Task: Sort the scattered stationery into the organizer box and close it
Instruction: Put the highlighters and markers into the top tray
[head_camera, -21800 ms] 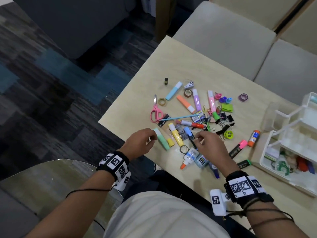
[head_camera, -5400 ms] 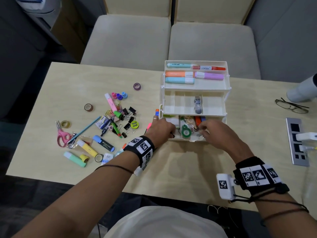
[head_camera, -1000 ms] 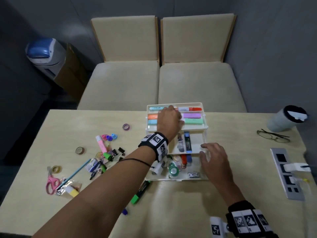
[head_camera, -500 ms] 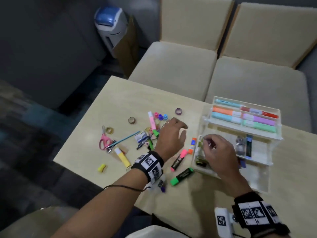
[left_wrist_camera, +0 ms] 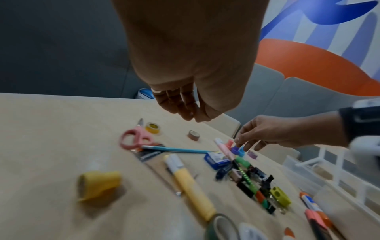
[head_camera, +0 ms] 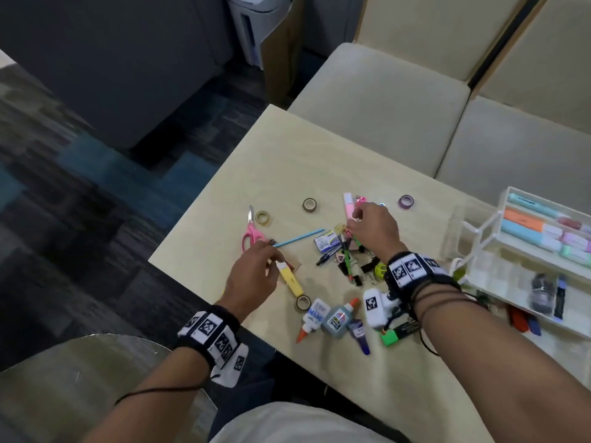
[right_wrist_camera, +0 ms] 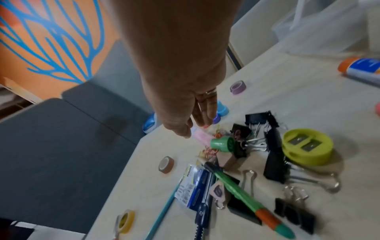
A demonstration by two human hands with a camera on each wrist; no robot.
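Loose stationery lies spread over the pale table [head_camera: 287, 161]. My left hand [head_camera: 276, 262] hovers over the white end of a yellow highlighter [head_camera: 291, 279]. In the left wrist view its fingers [left_wrist_camera: 185, 112] hang loosely curled and hold nothing, and the yellow highlighter [left_wrist_camera: 189, 183] lies flat below. My right hand [head_camera: 351, 220] reaches down beside a pink highlighter [head_camera: 348, 203]. The right wrist view shows its fingertips [right_wrist_camera: 205, 120] just above the pink highlighter [right_wrist_camera: 202, 136], with nothing gripped. The white tiered organizer [head_camera: 502, 276] stands unfolded at the right, several highlighters in its top tray.
Pink scissors [head_camera: 251, 233], a blue pencil [head_camera: 299, 238] and tape rolls [head_camera: 309, 204] lie to the left. Black binder clips [right_wrist_camera: 273, 164] and a green sharpener [right_wrist_camera: 307, 146] sit under my right wrist. Glue bottles [head_camera: 315, 318] lie near the front edge. A yellow cap [left_wrist_camera: 98, 183] lies apart.
My right hand left the organizer and moved left to the pink highlighter. My left hand shifted toward the yellow highlighter. The head view swung left.
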